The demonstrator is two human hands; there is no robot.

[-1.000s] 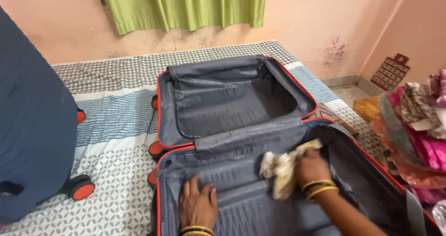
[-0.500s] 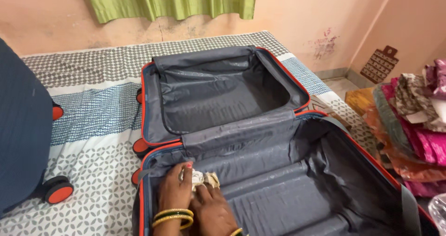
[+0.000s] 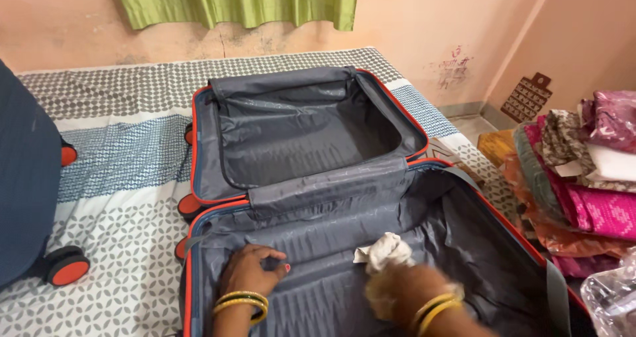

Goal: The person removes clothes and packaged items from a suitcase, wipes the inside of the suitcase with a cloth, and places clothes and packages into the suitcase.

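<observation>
I see a crumpled pale cloth (image 3: 387, 251) lying on the grey lining of the near half of an open suitcase (image 3: 331, 290), roughly at its middle, just below the fabric flap that divides the two halves. My right hand (image 3: 404, 290) is on the cloth's lower edge; the hand is blurred, so I cannot tell whether its fingers are clamped on the cloth or only pressed against it. Gold bangles (image 3: 434, 308) ring that wrist. My left hand (image 3: 252, 271) rests palm down on the lining to the left of the cloth, well apart from it, its fingers (image 3: 275, 256) loosely curled and holding nothing, with a pink-painted nail showing; it wears gold bangles too. The suitcase is blue-grey with an orange-red rim and lies fully open on a bed; its far half (image 3: 298, 131) is a deep lined compartment with nothing showing inside. The bed carries a sheet (image 3: 126, 151) patterned in grey, white and blue bands. At the left edge stands a second dark blue suitcase (image 3: 26, 178) with an orange-hubbed wheel (image 3: 66, 267). To the right, beside the bed, a stack of folded clothes (image 3: 583, 178) in pink, magenta and printed fabrics sits in clear wrappers. Behind, a green curtain (image 3: 238, 2) hangs against a peach wall.
</observation>
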